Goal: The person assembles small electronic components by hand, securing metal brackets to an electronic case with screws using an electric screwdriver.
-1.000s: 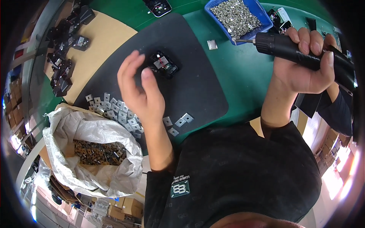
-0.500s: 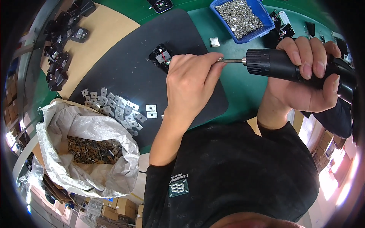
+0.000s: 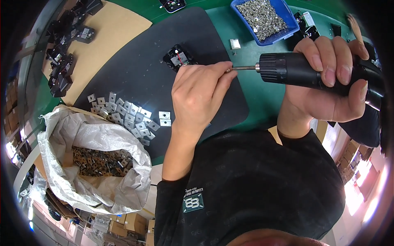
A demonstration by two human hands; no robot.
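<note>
My right hand (image 3: 328,78) is wrapped around a black electric screwdriver (image 3: 283,69), held level with its bit (image 3: 245,68) pointing left. At the bit's tip, my left hand (image 3: 197,92) pinches a small metal screw (image 3: 229,70) between thumb and forefinger. Just beyond the left hand lies an open black plastic housing (image 3: 176,57) with a silver plate and a red wire inside; the hand partly hides it. A small silver square piece (image 3: 234,44) rests on the green table, and a loose screw (image 3: 234,53) lies beside it.
A blue bin (image 3: 283,39) of screws stands at the far right. Metal plates with holes (image 3: 129,117) are scattered on the black mat (image 3: 164,86). At left sits a white woven sack (image 3: 98,192) of small parts; black housings (image 3: 61,78) line the far left. Another person's hand (image 3: 356,28) shows at upper right.
Both hands have shifted slightly left, the screwdriver and screw with them. A loose screw now shows by the silver piece. Another person's hand has appeared at upper right.
</note>
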